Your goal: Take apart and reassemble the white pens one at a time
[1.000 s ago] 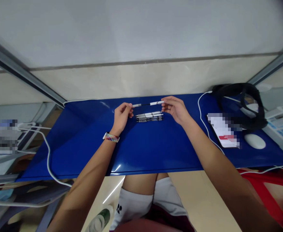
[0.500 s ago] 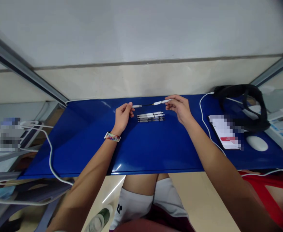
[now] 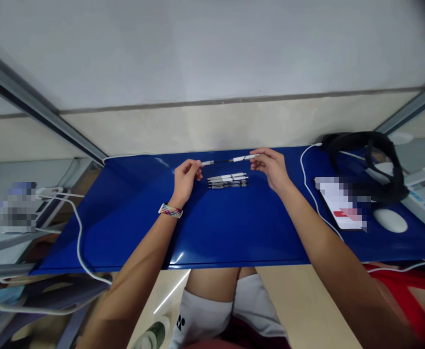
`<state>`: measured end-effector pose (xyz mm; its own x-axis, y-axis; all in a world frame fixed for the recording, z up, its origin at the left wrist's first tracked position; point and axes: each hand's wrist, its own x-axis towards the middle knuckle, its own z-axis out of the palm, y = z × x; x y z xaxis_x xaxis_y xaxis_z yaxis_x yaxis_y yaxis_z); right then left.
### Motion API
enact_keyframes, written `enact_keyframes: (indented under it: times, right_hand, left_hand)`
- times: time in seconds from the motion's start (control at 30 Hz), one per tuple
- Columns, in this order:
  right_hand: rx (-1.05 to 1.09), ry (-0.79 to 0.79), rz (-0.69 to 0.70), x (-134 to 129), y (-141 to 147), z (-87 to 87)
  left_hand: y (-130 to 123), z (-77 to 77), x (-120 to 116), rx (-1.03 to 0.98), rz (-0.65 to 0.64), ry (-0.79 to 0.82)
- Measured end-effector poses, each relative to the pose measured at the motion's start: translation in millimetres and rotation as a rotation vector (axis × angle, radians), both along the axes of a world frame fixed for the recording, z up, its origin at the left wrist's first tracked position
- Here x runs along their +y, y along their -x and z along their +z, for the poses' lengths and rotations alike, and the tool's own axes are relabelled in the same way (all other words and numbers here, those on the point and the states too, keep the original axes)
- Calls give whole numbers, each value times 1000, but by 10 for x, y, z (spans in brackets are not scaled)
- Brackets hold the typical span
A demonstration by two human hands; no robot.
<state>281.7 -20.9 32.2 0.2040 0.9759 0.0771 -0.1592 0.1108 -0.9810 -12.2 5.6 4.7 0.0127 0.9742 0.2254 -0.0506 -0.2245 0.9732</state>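
Between my hands is a pen in two parts, held level above the blue desk. My left hand pinches the clear-and-white front piece of the pen. Thumb and fingers of my right hand close on the white pen barrel. A thin dark refill shows in the gap between the two pieces. Just below, several pens lie side by side on the desk, with white pens at the back and dark pens in front.
At the right are a phone, a white mouse and a black headset-like strap. A white cable runs beside the phone. Behind the desk rises a wall. Another cable hangs over the left side.
The view has shifted slightly, so everything sits a little lower in the picture. Both hands keep their hold on the pen parts, with the refill still showing between them.
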Motion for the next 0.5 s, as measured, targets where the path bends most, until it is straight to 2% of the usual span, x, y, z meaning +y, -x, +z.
enact_keyframes:
  times: [0.5]
  right_hand:
    - [4, -4, -1, 8, -11, -18]
  left_hand:
    - [5, 23, -13, 23, -10, -12]
